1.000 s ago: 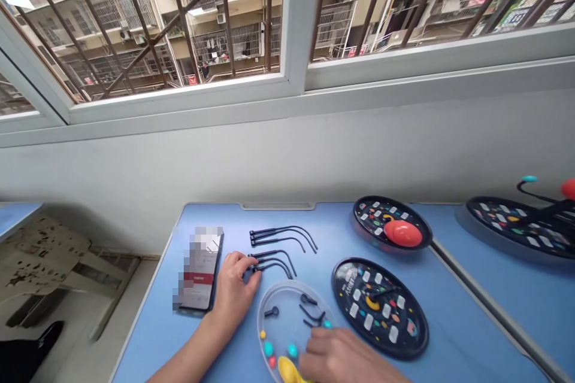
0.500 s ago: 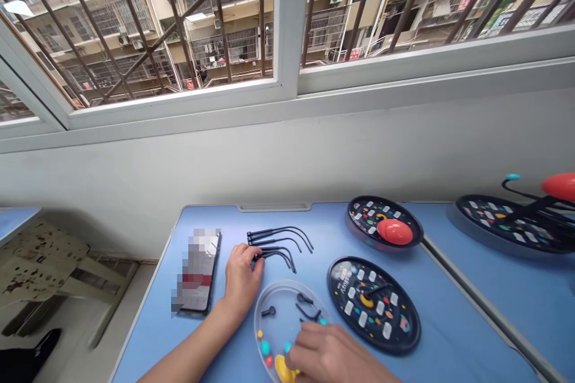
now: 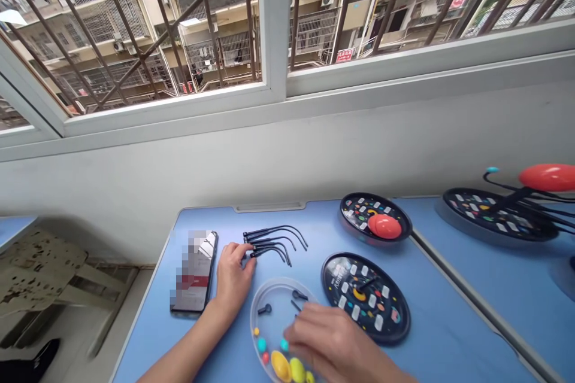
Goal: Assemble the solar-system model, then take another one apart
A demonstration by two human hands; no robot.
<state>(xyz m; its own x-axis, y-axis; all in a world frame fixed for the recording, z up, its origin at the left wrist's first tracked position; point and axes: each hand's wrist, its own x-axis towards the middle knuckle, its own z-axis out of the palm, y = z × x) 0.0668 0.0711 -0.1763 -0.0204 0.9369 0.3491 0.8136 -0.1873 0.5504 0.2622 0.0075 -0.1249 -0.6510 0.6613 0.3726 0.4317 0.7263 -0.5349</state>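
You have a clear plastic tray (image 3: 279,280), smooth and glossy, and black cables (image 3: 274,238) with a matt, rubber-like sheath. Note the red plastic dome (image 3: 384,226), high-gloss, and the black disc (image 3: 335,287), smooth with a printed face. Your bench (image 3: 314,221) shows a smooth, matt blue top, the wall (image 3: 287,155) matt paint, the window frame (image 3: 275,24) smooth white paint

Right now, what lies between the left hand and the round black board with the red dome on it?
In the head view, a bunch of black bent rods lies there, right beside the left hand and apart from the round black board.
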